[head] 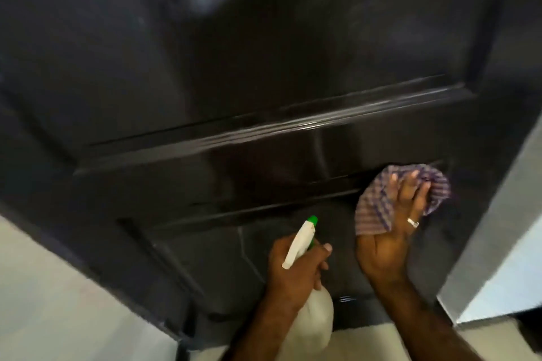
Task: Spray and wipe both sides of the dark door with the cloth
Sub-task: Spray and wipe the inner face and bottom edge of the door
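The dark panelled door [234, 67] fills most of the view, with pale smears near its top. My right hand [390, 231], fingers spread flat and a ring on one, presses a purple-and-white checked cloth [378, 202] against the door's lower right part, beside a raised moulding. My left hand [293, 269] grips the neck of a white spray bottle [305, 322] with a green nozzle tip [312, 220]; the nozzle points up toward the door. The bottle's body hangs below my fist.
A pale wall or door frame [498, 228] stands close on the right edge of the door. Light floor [52, 302] shows at lower left and along the bottom. The door's bottom edge sits just above the floor.
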Action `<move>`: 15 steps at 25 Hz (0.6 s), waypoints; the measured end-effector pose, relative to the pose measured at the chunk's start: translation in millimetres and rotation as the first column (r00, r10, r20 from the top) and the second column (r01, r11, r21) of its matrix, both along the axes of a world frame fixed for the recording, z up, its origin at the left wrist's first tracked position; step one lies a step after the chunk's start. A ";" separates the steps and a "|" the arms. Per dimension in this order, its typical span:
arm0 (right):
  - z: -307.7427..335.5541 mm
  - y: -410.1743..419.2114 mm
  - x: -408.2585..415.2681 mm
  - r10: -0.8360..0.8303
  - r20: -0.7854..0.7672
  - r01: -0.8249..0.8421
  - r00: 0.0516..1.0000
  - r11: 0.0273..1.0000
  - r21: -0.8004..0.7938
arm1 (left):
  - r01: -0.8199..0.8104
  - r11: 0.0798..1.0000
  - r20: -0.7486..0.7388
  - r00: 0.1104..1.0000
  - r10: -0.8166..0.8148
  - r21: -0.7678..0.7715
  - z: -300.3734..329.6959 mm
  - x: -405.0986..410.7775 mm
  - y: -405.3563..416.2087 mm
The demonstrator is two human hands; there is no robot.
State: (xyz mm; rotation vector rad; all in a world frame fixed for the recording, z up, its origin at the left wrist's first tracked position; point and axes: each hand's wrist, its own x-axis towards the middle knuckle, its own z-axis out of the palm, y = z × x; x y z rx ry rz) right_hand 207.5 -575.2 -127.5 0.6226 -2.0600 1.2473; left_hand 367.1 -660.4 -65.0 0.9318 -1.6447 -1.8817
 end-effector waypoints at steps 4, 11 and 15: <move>-10.0 -85.4 90.8 0.240 -0.220 -0.171 0.945 0.941 0.292 | -0.247 0.968 -0.036 0.968 0.249 0.044 -30.6 77.1 -64.1; -2.2 -233.0 213.9 0.592 -0.458 -0.211 0.663 0.735 0.645 | -0.433 0.900 -0.186 0.889 0.418 -0.048 -45.6 221.3 -173.6; -14.3 -218.9 191.2 0.652 -0.451 -0.261 0.609 0.702 0.663 | -0.412 0.901 -0.078 0.911 0.405 -0.136 -66.3 225.6 -174.2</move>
